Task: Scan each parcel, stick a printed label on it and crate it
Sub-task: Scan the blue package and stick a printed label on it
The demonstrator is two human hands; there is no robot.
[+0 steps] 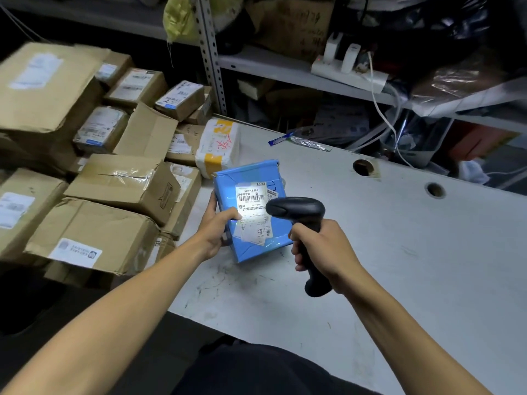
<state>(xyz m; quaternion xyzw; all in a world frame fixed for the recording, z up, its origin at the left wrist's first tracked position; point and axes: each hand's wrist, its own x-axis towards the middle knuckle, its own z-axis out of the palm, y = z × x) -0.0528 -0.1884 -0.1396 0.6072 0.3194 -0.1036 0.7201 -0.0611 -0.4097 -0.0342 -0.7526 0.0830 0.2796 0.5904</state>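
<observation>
- Over the left end of the grey table [399, 252], left hand [216, 229] grips a blue parcel [251, 212] by its left edge, thumb on the label side, parcel tilted and held just above the tabletop.
- White shipping label [252, 203] with barcode faces up; bright light patch on its lower left.
- Right hand [322, 249] wrapped around the handle of a black barcode scanner [296, 212], head aimed at the label, close over the parcel's right side.
- White padded parcel [219, 146] at the table's far-left corner.
- Brown cartons [114, 183] stacked just beyond the left edge.
- Two round holes [435, 190] near the far edge.
</observation>
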